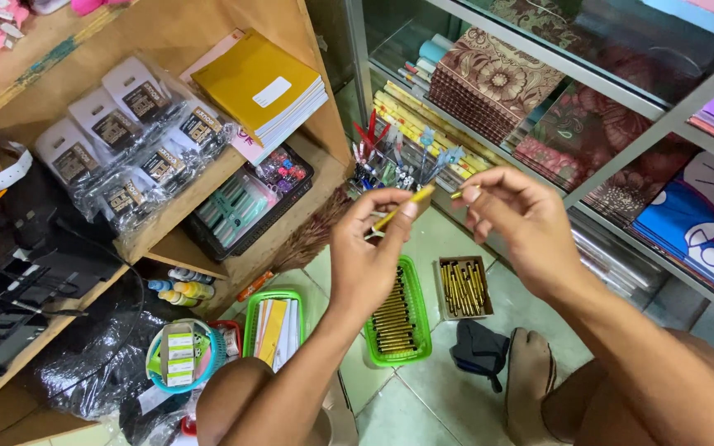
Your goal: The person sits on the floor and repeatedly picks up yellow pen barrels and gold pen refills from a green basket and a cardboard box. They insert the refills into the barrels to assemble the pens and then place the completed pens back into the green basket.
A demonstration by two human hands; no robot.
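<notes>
My left hand is raised in the middle of the view and pinches a thin yellow pen that points up to the right. My right hand is close beside it, fingertips pinched on a small yellow piece, perhaps the pen's cap. The two hands are a few centimetres apart. Below them on the tiled floor lie a green basket of yellow pens and a small cardboard box of the same pens.
A wooden shelf on the left holds a stack of yellow notebooks and bagged packets. A glass cabinet with wrapping paper stands on the right. Another green basket, a round blue tub and my feet are on the floor.
</notes>
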